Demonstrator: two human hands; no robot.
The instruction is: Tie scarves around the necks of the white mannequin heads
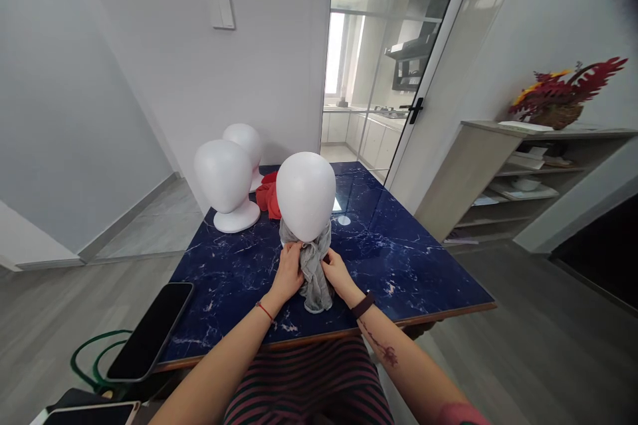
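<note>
A white mannequin head stands upright in front of me on the dark blue marbled table. Round its neck goes a grey scarf, gathered at the front, with an end hanging down to the tabletop. My left hand is closed on the scarf at the left side of the neck. On the other side, my right hand pinches the scarf's fabric near the gathered part. The fingertips of both hands are partly hidden by the cloth.
Two more white mannequin heads, one nearer and one behind it, stand at the table's back left. Red cloth lies beside them. A black phone sits at the left front edge, with a green cable. A shelf stands right.
</note>
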